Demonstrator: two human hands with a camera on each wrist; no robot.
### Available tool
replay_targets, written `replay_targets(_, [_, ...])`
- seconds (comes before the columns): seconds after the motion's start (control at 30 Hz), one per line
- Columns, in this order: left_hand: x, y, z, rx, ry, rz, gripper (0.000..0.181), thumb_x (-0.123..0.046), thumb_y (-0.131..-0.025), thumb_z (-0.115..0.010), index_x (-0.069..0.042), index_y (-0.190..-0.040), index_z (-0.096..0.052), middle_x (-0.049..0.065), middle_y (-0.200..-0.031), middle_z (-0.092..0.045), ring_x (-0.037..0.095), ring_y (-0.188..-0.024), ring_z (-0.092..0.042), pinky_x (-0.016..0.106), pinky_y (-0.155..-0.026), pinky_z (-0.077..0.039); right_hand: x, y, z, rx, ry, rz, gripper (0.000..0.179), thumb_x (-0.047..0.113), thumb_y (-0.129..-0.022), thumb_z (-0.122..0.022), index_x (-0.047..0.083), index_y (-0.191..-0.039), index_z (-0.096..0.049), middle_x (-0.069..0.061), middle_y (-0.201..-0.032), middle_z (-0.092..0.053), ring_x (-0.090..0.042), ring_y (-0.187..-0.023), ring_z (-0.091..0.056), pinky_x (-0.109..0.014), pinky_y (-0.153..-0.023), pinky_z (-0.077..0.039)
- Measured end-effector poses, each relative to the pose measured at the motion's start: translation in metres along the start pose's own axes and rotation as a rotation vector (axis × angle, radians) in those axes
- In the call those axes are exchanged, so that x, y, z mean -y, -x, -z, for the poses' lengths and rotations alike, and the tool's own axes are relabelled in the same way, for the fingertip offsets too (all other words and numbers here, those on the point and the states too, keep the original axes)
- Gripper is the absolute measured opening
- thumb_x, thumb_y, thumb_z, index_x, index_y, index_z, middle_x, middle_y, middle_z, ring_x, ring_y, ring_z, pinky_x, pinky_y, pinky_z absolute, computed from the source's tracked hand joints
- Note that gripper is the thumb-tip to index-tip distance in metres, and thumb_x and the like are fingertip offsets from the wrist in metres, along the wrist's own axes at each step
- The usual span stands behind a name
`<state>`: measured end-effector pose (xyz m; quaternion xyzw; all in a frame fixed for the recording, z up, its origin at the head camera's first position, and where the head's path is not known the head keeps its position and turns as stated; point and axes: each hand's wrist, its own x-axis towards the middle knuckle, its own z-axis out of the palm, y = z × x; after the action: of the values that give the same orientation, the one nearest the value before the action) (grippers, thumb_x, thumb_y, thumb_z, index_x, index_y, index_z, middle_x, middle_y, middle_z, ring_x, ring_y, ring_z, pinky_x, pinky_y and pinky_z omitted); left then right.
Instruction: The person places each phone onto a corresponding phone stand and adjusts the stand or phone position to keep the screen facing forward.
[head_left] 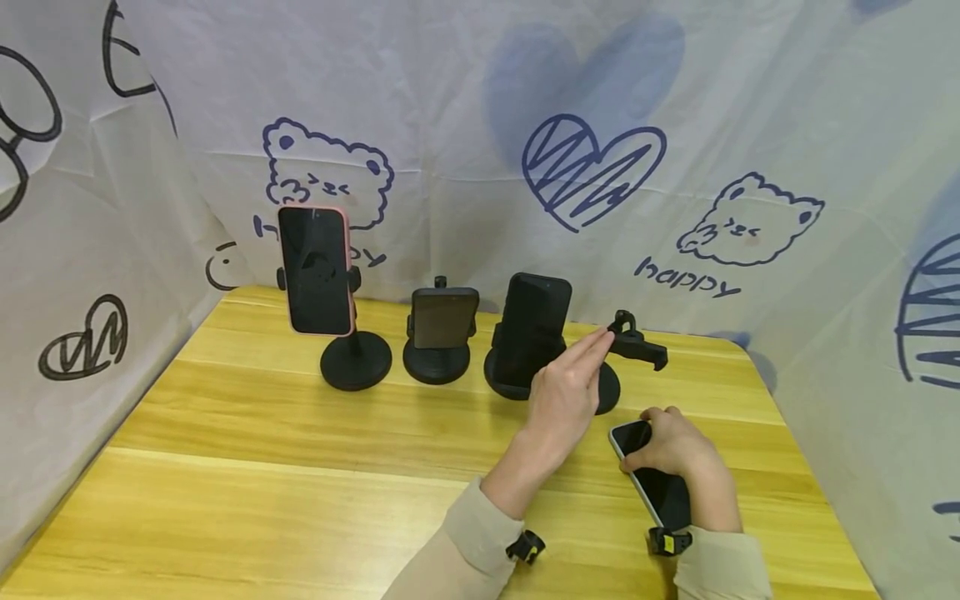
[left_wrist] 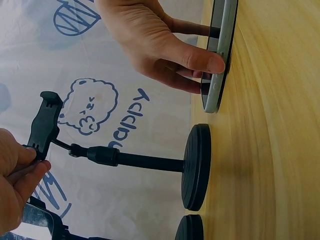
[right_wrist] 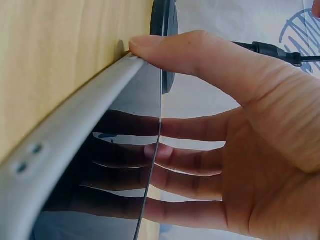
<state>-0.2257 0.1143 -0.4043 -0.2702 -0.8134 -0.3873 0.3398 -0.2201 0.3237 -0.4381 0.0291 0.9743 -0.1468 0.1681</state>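
My left hand (head_left: 564,400) pinches one end of the clamp (head_left: 641,348) of a black phone stand; in the left wrist view the thumb and fingers meet at that end of the clamp (left_wrist: 44,125). The stand's pole runs to a round base (left_wrist: 196,167) on the table. To the right, a phone (head_left: 663,496) with a pale edge and dark screen lies face up on the table. My right hand (head_left: 681,450) grips it across its width. In the right wrist view the thumb (right_wrist: 200,57) is on the near edge and the fingers reach over the far edge.
Left of the held stand, three more black stands hold phones: a pink-edged phone (head_left: 318,275), a sideways phone (head_left: 445,318) and a dark upright phone (head_left: 534,325). The wooden table (head_left: 262,500) ends at a white printed cloth (head_left: 465,150) behind and at the sides.
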Motion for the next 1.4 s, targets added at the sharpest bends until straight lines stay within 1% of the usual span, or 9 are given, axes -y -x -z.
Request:
replay_targets(0.17, [0.001, 0.0, -0.001, -0.001, 0.003, 0.001, 0.035, -0.003, -0.101, -0.066, -0.006, -0.137, -0.069, 0.008, -0.14, -0.067, 0.019, -0.104, -0.075, 0.015, -0.071, -0.057, -0.001, -0.001, -0.001, -0.01, 0.006, -0.002, 0.101, 0.041, -0.071, -0.094, -0.012, -0.143, -0.05, -0.035, -0.13, -0.052, -0.037, -0.096, -0.061, -0.057, -0.089, -0.054])
replay_targets(0.33, [0.001, 0.0, -0.001, 0.005, 0.003, 0.004, 0.034, -0.005, -0.102, -0.066, -0.006, -0.137, -0.069, 0.008, -0.14, -0.067, 0.018, -0.103, -0.075, 0.016, -0.072, -0.058, -0.001, -0.001, 0.001, -0.077, -0.022, 0.018, 0.099, 0.039, -0.073, -0.092, -0.012, -0.146, -0.047, -0.038, -0.132, -0.05, -0.039, -0.097, -0.061, -0.057, -0.087, -0.054])
replay_targets(0.47, [0.001, -0.001, -0.002, 0.007, 0.013, 0.014, 0.034, -0.007, -0.102, -0.066, -0.006, -0.137, -0.069, 0.007, -0.14, -0.066, 0.017, -0.107, -0.074, 0.018, -0.078, -0.059, 0.0, 0.001, 0.005, -0.175, -0.051, 0.036, 0.1, 0.038, -0.077, -0.089, -0.013, -0.148, -0.043, -0.042, -0.134, -0.046, -0.047, -0.104, -0.06, -0.061, -0.09, -0.053])
replay_targets(0.57, [0.001, -0.001, -0.002, 0.003, 0.031, 0.017, 0.034, -0.008, -0.103, -0.066, -0.005, -0.136, -0.069, 0.008, -0.14, -0.066, 0.018, -0.111, -0.073, 0.02, -0.085, -0.059, 0.001, 0.002, 0.008, -0.25, -0.081, 0.026, 0.102, 0.038, -0.079, -0.088, -0.013, -0.152, -0.039, -0.044, -0.136, -0.043, -0.054, -0.111, -0.056, -0.065, -0.092, -0.051])
replay_targets(0.63, [0.0, -0.002, -0.003, -0.001, 0.046, 0.016, 0.034, -0.009, -0.103, -0.066, -0.004, -0.136, -0.068, 0.009, -0.14, -0.066, 0.019, -0.112, -0.072, 0.022, -0.087, -0.059, 0.001, 0.003, 0.009, -0.299, -0.109, 0.014, 0.103, 0.037, -0.08, -0.087, -0.013, -0.153, -0.036, -0.044, -0.137, -0.041, -0.056, -0.112, -0.055, -0.066, -0.091, -0.05])
replay_targets(0.83, [0.0, -0.002, -0.003, -0.005, 0.06, 0.018, 0.034, -0.009, -0.103, -0.066, -0.003, -0.136, -0.068, 0.01, -0.14, -0.066, 0.02, -0.113, -0.072, 0.024, -0.088, -0.059, 0.003, 0.004, 0.01, -0.447, -0.218, -0.008, 0.099, 0.032, -0.082, -0.084, -0.01, -0.156, -0.034, -0.041, -0.141, -0.039, -0.053, -0.113, -0.052, -0.064, -0.087, -0.051])
replay_targets(1.07, [-0.001, -0.001, -0.003, 0.01, 0.057, 0.025, 0.034, -0.01, -0.104, -0.065, -0.003, -0.137, -0.067, 0.01, -0.14, -0.065, 0.02, -0.112, -0.073, 0.024, -0.087, -0.059, 0.007, 0.008, 0.012, -0.619, -0.335, -0.039, 0.098, 0.03, -0.083, -0.086, 0.0, -0.161, -0.034, -0.035, -0.148, -0.037, -0.053, -0.125, -0.047, -0.067, -0.096, -0.047])
replay_targets(1.17, [-0.001, -0.001, -0.002, 0.013, 0.054, 0.028, 0.034, -0.011, -0.104, -0.065, -0.004, -0.137, -0.067, 0.01, -0.141, -0.065, 0.02, -0.111, -0.073, 0.024, -0.087, -0.059, 0.009, 0.011, 0.014, -0.707, -0.379, -0.033, 0.098, 0.026, -0.082, -0.088, 0.0, -0.16, -0.036, -0.034, -0.149, -0.037, -0.051, -0.124, -0.048, -0.065, -0.096, -0.047])
replay_targets(1.4, [-0.003, -0.001, -0.003, 0.011, 0.039, 0.031, 0.035, -0.012, -0.104, -0.065, -0.005, -0.138, -0.066, 0.01, -0.14, -0.065, 0.02, -0.11, -0.073, 0.023, -0.087, -0.059, 0.016, 0.022, 0.021, -0.891, -0.47, 0.016, 0.095, 0.018, -0.077, -0.091, 0.002, -0.157, -0.043, -0.03, -0.145, -0.041, -0.047, -0.118, -0.051, -0.061, -0.092, -0.047])
